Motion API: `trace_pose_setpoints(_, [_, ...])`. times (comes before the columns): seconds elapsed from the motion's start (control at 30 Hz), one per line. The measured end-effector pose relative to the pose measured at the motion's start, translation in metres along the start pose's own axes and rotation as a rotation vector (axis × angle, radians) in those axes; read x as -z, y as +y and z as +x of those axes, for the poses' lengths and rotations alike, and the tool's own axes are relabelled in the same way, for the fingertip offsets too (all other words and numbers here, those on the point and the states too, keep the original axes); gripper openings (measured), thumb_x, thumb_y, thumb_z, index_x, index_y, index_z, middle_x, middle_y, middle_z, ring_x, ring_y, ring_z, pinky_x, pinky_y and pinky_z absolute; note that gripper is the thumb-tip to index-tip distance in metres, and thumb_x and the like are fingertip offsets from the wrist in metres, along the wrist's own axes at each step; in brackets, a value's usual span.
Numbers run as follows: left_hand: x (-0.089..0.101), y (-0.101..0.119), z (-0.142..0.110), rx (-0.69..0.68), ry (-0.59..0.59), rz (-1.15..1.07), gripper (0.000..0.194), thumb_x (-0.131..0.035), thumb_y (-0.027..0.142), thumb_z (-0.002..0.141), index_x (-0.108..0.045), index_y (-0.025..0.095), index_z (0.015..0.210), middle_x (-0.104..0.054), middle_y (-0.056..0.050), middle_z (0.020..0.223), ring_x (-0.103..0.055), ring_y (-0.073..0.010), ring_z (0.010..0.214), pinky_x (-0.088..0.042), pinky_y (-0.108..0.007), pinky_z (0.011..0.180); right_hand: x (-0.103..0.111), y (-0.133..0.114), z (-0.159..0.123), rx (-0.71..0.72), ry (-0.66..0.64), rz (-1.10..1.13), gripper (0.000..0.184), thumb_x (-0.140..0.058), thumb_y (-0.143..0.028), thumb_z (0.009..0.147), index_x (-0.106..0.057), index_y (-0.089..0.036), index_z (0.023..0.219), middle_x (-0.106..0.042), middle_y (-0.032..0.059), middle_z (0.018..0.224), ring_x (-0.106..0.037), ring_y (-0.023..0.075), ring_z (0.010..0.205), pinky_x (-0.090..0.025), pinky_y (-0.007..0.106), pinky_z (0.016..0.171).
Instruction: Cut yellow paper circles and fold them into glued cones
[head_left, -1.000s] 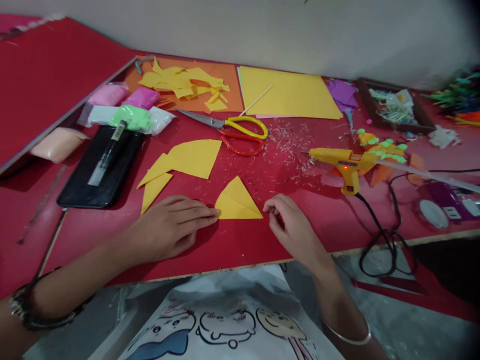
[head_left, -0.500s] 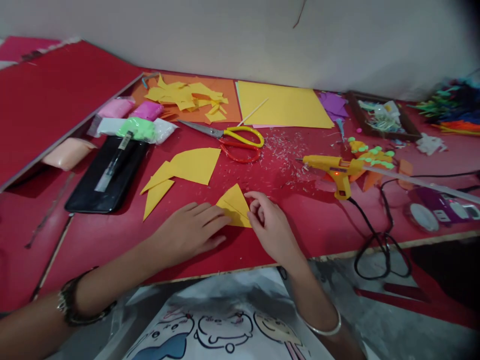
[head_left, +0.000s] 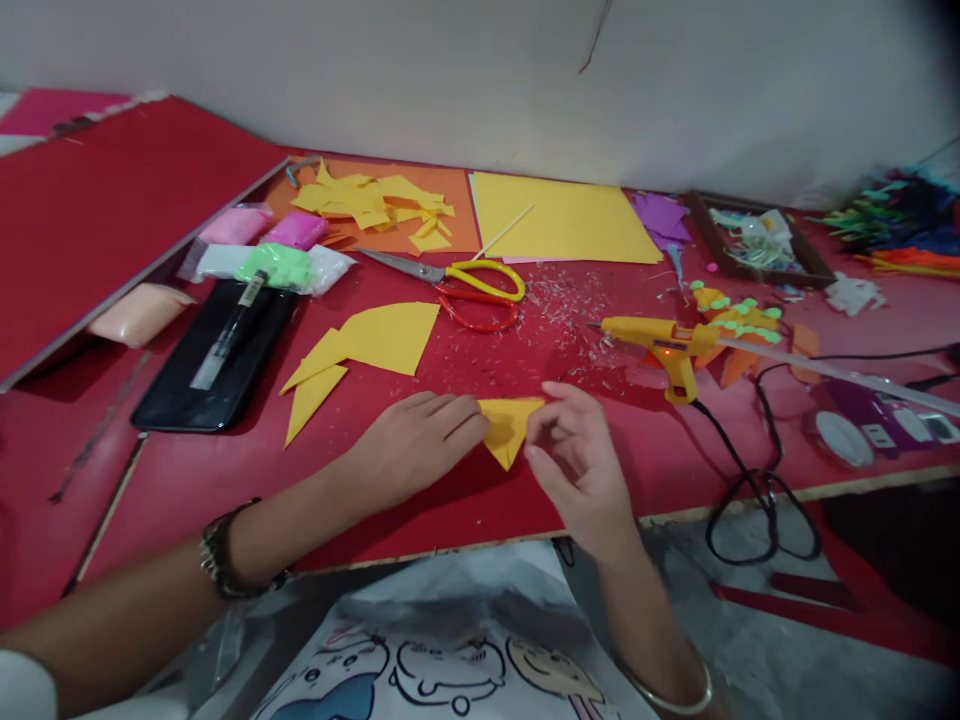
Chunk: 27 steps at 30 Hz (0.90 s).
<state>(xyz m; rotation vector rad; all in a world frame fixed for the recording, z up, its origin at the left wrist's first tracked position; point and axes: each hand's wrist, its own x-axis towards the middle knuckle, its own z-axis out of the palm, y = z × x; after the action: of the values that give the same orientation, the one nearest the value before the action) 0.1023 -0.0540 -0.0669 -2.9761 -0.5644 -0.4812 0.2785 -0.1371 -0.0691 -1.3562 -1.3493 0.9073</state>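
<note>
- Mostly, it is red bench (head_left: 480,515); the yellow paper piece (head_left: 511,430) lies on it, near its front edge, as the dial's centre.
- A pale grey wall (head_left: 450,80) closes off twelve o'clock, and grey floor (head_left: 750,680) shows beyond the edge at five.
- At ten, far off, a raised red board (head_left: 150,220) slants over the bench.
- Just past twelve, a yellow sheet (head_left: 585,225) lies by the wall, beside an orange sheet (head_left: 466,225) at eleven, which is heaped with yellow scraps (head_left: 360,200).
- Toward two, far back, a dark tray (head_left: 705,240) holds tangled bits.
- Between nine and ten, a black slab (head_left: 180,395) has bagged packets (head_left: 274,265) against its far end.
- At nine, the left hand (head_left: 416,445) covers the piece's left part, fingers curled over it; whether its grip pinches is hidden.
- At three, the right hand (head_left: 581,460) has a loose, parted grip by the piece's edge; contact cannot be told.
- At two, a glue gun (head_left: 667,350) trails a black cord.
- Before twelve, scissors (head_left: 487,285) lie near pale shavings (head_left: 562,310).
- At ten, cut yellow pieces (head_left: 386,335) overlap.
- On the slab, a pen (head_left: 232,335).
- A thin stick (head_left: 506,235) crosses the yellow sheet's corner.
</note>
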Motion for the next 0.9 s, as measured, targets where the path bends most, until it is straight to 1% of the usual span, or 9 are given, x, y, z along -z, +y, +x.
trace_pose_setpoints(0.1, [-0.007,-0.003,-0.004,0.085,0.106,-0.187,0.013,-0.038,0.015,0.089,-0.051,0.015,0.088,-0.060,-0.005,0.087,-0.057,-0.0142,0.077,-0.045,-0.023,0.065,0.016,0.004,-0.003,0.203,0.024,-0.359,0.066,-0.061,-0.026,0.074,-0.027,-0.026,0.131,-0.043,0.0098,0.117,-0.044,0.0229,0.110,-0.038,0.043,0.094])
trace_pose_setpoints(0.17, [-0.011,-0.003,-0.005,0.097,0.159,-0.325,0.014,-0.036,0.013,0.089,-0.050,0.015,0.089,-0.060,-0.005,0.091,-0.057,-0.0119,0.082,-0.046,-0.020,0.069,0.024,0.006,-0.005,0.327,-0.037,-0.605,0.058,-0.062,-0.023,0.074,-0.038,-0.028,0.127,-0.038,0.0096,0.127,-0.037,0.0255,0.119,-0.032,0.046,0.099])
trace_pose_setpoints(0.27, [-0.014,-0.004,-0.005,0.013,0.162,-0.393,0.017,-0.035,0.012,0.089,-0.051,0.016,0.086,-0.061,-0.003,0.093,-0.058,-0.0104,0.082,-0.047,-0.019,0.072,0.027,0.010,-0.006,0.483,-0.104,-0.741,0.034,-0.055,-0.013,0.080,-0.056,-0.030,0.109,-0.049,0.0037,0.120,-0.044,0.0203,0.112,-0.031,0.044,0.100])
trace_pose_setpoints(0.43, [-0.014,-0.007,-0.009,-0.069,0.055,-0.288,0.025,-0.032,0.015,0.091,-0.056,0.014,0.094,-0.062,-0.007,0.101,-0.057,-0.0155,0.092,-0.047,-0.027,0.081,0.018,0.020,-0.008,0.597,-0.185,-0.913,0.020,-0.049,-0.011,0.085,-0.063,-0.021,0.096,-0.063,0.0027,0.103,-0.054,0.0160,0.096,-0.035,0.036,0.097])
trace_pose_setpoints(0.53, [-0.009,-0.004,-0.014,-0.074,-0.065,-0.261,0.026,-0.035,0.017,0.090,-0.058,0.016,0.102,-0.063,-0.006,0.103,-0.055,-0.0176,0.097,-0.044,-0.031,0.085,0.014,0.022,-0.008,0.586,-0.246,-0.960,0.019,-0.048,-0.013,0.086,-0.063,-0.018,0.096,-0.065,0.0044,0.093,-0.055,0.0167,0.086,-0.040,0.034,0.084])
trace_pose_setpoints(0.63, [-0.006,0.004,-0.018,-0.035,-0.137,-0.251,0.022,-0.043,0.025,0.087,-0.060,0.016,0.100,-0.064,-0.006,0.097,-0.057,-0.0187,0.089,-0.046,-0.033,0.078,0.012,0.023,-0.006,0.479,-0.272,-0.901,0.016,-0.051,-0.017,0.084,-0.063,-0.018,0.096,-0.063,0.0039,0.086,-0.053,0.0167,0.078,-0.040,0.032,0.072])
trace_pose_setpoints(0.73, [-0.008,0.010,-0.022,0.047,-0.135,-0.248,0.021,-0.046,0.030,0.086,-0.060,0.017,0.093,-0.063,-0.005,0.092,-0.056,-0.0179,0.081,-0.046,-0.031,0.069,0.013,0.022,-0.003,0.357,-0.313,-0.761,0.014,-0.056,-0.021,0.082,-0.063,-0.020,0.093,-0.061,0.0026,0.087,-0.052,0.0160,0.080,-0.038,0.032,0.073])
trace_pose_setpoints(0.8, [-0.010,0.012,-0.024,0.081,-0.108,-0.253,0.019,-0.044,0.027,0.088,-0.060,0.017,0.088,-0.062,-0.004,0.087,-0.056,-0.0167,0.078,-0.045,-0.030,0.066,0.013,0.021,0.000,0.293,-0.336,-0.682,0.012,-0.057,-0.025,0.082,-0.064,-0.021,0.091,-0.060,0.0024,0.088,-0.052,0.0154,0.082,-0.038,0.031,0.075])
trace_pose_setpoints(0.9, [-0.013,0.014,-0.028,0.143,-0.078,-0.307,0.027,-0.036,0.025,0.092,-0.061,0.017,0.084,-0.061,-0.005,0.083,-0.055,-0.0165,0.076,-0.045,-0.030,0.066,0.013,0.020,0.003,0.209,-0.331,-0.626,0.012,-0.056,-0.028,0.083,-0.065,-0.022,0.086,-0.059,0.0022,0.087,-0.053,0.0147,0.082,-0.038,0.030,0.075])
